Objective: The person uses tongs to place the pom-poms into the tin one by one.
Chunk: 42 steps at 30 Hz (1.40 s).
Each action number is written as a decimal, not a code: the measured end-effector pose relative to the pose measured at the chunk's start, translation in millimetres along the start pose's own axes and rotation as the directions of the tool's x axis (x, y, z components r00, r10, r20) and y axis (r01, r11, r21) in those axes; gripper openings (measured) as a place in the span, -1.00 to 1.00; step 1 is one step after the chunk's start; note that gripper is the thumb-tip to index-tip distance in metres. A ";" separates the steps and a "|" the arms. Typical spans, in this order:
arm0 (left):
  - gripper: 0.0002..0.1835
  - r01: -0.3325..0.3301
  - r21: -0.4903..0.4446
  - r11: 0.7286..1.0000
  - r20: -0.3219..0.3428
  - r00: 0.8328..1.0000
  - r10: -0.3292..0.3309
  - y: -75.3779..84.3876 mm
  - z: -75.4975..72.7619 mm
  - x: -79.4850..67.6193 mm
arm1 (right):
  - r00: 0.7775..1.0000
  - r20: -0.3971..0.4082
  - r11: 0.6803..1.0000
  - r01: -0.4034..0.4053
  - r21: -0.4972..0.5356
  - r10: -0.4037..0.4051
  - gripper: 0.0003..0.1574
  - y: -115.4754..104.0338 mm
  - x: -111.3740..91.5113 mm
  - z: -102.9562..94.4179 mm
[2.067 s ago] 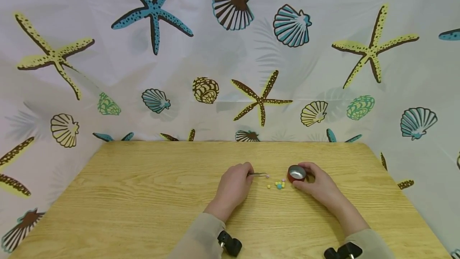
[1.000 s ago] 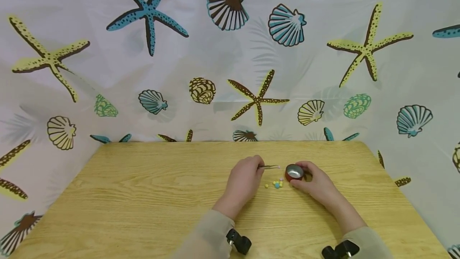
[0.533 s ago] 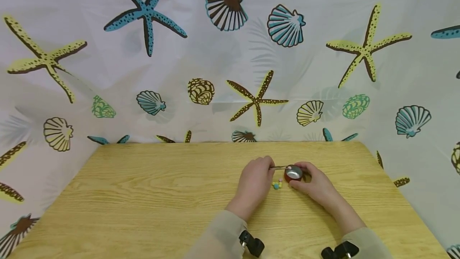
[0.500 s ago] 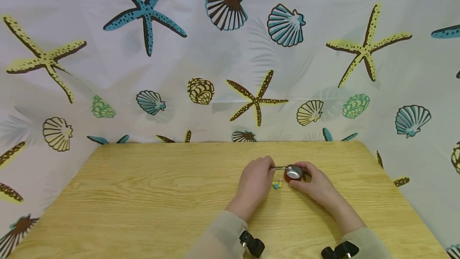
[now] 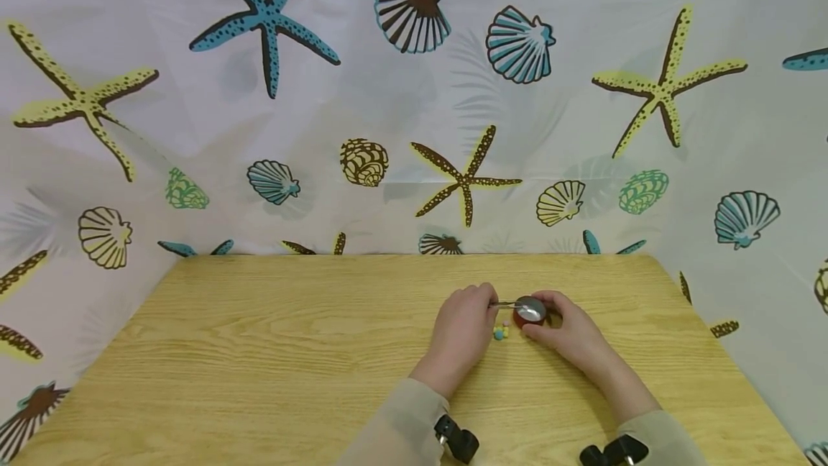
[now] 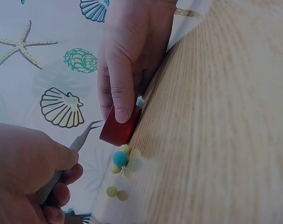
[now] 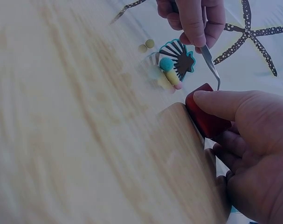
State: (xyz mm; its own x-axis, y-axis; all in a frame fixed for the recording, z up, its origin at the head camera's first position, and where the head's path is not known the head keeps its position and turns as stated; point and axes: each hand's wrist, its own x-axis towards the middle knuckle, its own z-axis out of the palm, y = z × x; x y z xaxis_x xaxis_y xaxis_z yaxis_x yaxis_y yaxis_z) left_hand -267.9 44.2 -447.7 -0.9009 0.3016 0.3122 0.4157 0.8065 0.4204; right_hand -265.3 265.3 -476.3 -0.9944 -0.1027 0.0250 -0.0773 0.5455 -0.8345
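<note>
My left hand [image 5: 462,329] pinches slim bent-tip metal tweezers [image 6: 81,138] between thumb and fingers. Their tips reach over the near-left rim of a small red cup [image 5: 525,321] with a silvery inside. In the left wrist view the two points stand slightly apart, with nothing between them. The cup is gripped by thumb and fingers of my right hand [image 5: 572,329], at its right side. Just left of the cup, small balls lie close together: a larger blue ball [image 7: 166,64], yellow balls [image 7: 172,75] and a pink ball [image 7: 178,85].
A separate yellow ball [image 6: 112,192] lies a little away from the cluster; my left hand hides it in the head view. Everything rests on a light wood-grain table [image 5: 259,351]. Behind it hangs a pale cloth [image 5: 401,106] printed with starfish and shells.
My left hand has moved right, bringing the tweezers from beside the balls to over the cup. The pink ball at their tips earlier is no longer there. My right hand stays on the cup.
</note>
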 end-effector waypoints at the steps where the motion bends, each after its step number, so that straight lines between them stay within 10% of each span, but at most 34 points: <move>1: -0.94 0.002 -0.003 1.000 0.002 1.000 -0.002 0.1 -0.1 -0.5 | 1.000 0.001 1.000 0.000 0.002 0.000 -0.20 0.4 -0.1 0.2; 17: -0.96 0.030 -0.034 0.999 -0.070 0.997 -0.032 -24.7 -21.6 -19.0 | 1.000 0.008 1.000 0.000 0.003 0.000 -0.18 0.9 -1.8 0.0; 42: -0.95 -0.016 0.032 0.999 0.027 1.000 0.015 -50.8 -35.0 -44.5 | 1.000 0.014 1.000 0.004 -0.012 -0.004 -0.14 2.1 0.9 0.5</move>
State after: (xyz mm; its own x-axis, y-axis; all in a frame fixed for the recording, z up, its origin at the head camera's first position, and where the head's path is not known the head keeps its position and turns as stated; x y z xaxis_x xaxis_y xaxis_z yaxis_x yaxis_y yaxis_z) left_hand -244.6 -28.0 -453.2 -0.8976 0.3275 0.2952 0.4259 0.8172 0.3883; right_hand -266.3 265.9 -478.4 -0.9929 -0.1169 0.0205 -0.0824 0.5548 -0.8279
